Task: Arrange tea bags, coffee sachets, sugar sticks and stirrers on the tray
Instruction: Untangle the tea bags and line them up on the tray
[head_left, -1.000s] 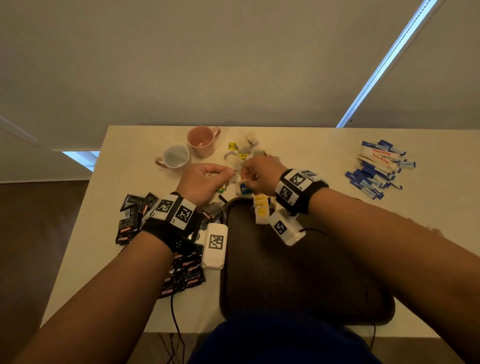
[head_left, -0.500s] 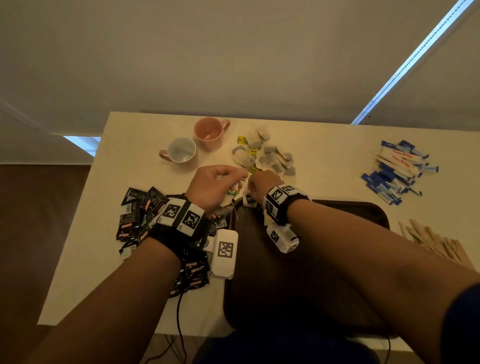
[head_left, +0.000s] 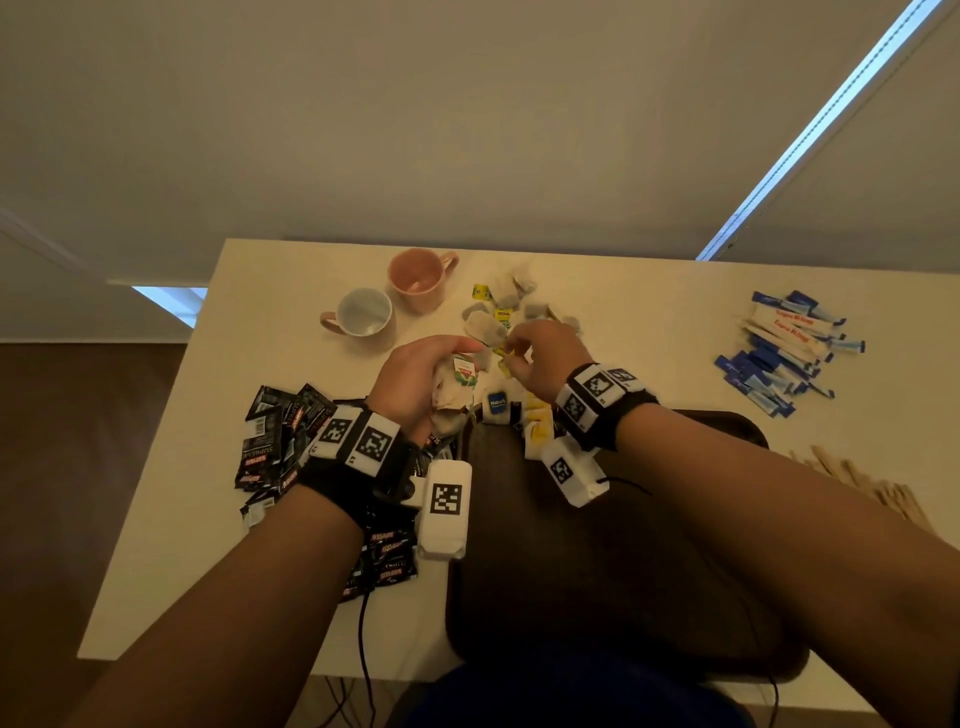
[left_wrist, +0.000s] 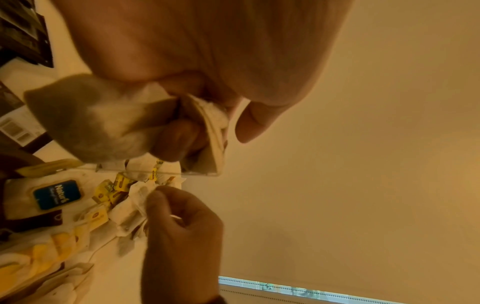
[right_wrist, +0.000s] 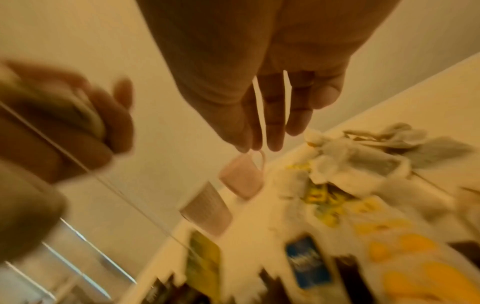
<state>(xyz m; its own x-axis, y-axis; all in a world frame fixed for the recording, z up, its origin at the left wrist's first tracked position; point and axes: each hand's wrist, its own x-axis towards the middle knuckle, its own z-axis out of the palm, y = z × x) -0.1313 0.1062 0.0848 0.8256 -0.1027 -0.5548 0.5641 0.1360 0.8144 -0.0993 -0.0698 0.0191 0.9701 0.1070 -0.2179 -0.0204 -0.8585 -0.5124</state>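
My left hand (head_left: 415, 379) is clamped on a bunch of tea bags (head_left: 452, 387) just beyond the tray (head_left: 597, 571). My right hand (head_left: 540, 358) pinches at the loose pile (head_left: 511, 306), though whether it grips one I cannot tell. I'd free tangled strings before lifting, then lay bags beside the row (head_left: 535, 426) at the tray's far edge.

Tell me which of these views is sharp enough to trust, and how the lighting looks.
Head view: dim, warm, mostly sharp; tea bags and tray readable. Left wrist view: fairly sharp, orange cast, left hand gripping tea bags. Right wrist view: heavy motion blur; right hand and cups smeared.
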